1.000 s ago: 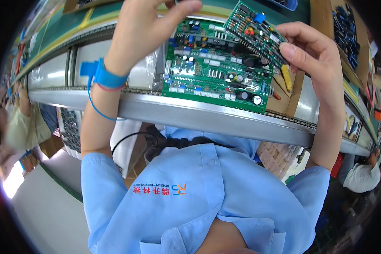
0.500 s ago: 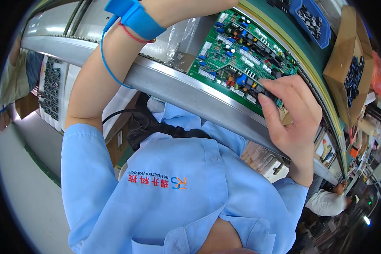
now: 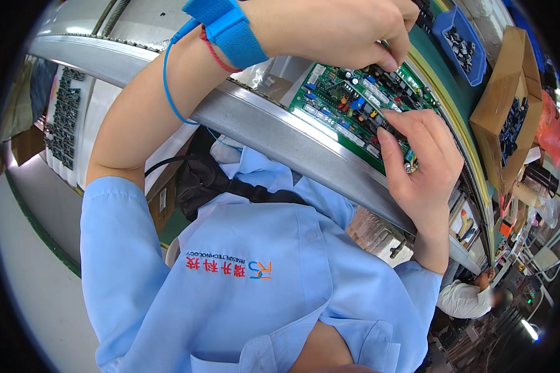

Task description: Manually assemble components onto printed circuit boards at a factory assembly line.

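A green circuit board filled with small components lies on the metal rail line. My left hand reaches over its far part, thumb and finger pinched low against the dark parts there. What they hold, if anything, is hidden. At the near right part of the board is my right hand. Its thumb and index finger close around a small black component standing among the others. A blue wrist strap with a thin blue cord sits on my left wrist.
A metal rail runs in front of me. Beyond the board stand a blue bin of small parts and a cardboard box holding black parts. Several dark parts lie at far left. Another person is at lower right.
My left hand has come in from beyond the top edge and lowered onto the far part of the board. My right hand stays at nearly the same spot on the board.
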Demonstrator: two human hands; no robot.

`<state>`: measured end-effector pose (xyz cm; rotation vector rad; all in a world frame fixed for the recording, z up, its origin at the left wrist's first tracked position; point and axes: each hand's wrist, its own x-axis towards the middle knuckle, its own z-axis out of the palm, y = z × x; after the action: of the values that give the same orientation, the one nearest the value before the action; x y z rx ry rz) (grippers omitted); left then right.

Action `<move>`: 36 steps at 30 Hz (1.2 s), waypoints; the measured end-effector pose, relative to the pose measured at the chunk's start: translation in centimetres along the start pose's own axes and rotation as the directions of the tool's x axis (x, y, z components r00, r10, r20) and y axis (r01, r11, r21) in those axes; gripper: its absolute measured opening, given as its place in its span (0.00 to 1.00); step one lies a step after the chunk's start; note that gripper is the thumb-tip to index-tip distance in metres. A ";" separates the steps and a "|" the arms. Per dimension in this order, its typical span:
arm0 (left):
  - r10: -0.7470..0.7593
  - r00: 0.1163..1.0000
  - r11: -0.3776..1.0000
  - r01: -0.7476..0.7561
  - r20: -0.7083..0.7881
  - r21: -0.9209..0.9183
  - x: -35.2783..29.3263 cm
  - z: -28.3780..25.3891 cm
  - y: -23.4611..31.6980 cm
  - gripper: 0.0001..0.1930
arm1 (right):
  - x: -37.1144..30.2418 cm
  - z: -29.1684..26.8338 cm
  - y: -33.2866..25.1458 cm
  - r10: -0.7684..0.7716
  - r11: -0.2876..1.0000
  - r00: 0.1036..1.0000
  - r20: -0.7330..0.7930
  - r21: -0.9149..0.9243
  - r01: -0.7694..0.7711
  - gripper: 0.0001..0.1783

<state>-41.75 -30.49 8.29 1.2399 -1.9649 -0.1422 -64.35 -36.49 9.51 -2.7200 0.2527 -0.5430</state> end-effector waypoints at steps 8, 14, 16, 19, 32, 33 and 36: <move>-0.048 0.997 0.995 0.052 -0.056 0.081 -0.7 0.8 -0.8 0.06 | 0.1 0.6 0.1 -0.008 1.000 1.000 0.002 0.005 0.008 0.11; -0.085 0.990 0.994 0.092 -0.114 0.064 -0.1 0.7 -0.9 0.07 | -0.1 1.0 0.4 -0.021 1.000 1.000 0.001 0.003 0.021 0.11; -0.090 0.991 0.993 0.097 -0.103 0.073 0.0 0.7 -0.9 0.07 | 0.0 1.0 0.5 -0.026 1.000 1.000 0.008 -0.010 0.026 0.11; -0.097 0.991 0.990 0.105 -0.089 0.091 -0.1 0.9 -0.9 0.06 | 0.1 1.0 0.6 -0.027 1.000 1.000 0.016 0.000 0.027 0.11; -0.108 0.992 0.979 0.118 -0.072 0.164 0.0 1.0 -1.5 0.07 | -0.8 1.0 0.2 -0.108 0.987 0.994 0.006 -0.122 0.108 0.11; -0.128 0.990 0.973 0.138 -0.067 0.185 0.0 0.9 -1.5 0.07 | -0.7 0.8 0.2 -0.110 0.985 0.993 0.034 -0.127 0.113 0.12; -0.147 0.982 0.964 0.168 -0.117 0.205 -0.4 0.7 -2.0 0.06 | -0.6 -0.1 -0.2 -0.109 0.983 0.994 0.020 -0.145 0.111 0.16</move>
<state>-40.71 -31.36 6.68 1.5148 -1.8298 0.0542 -64.89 -36.22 9.44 -2.8922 0.1448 -0.5585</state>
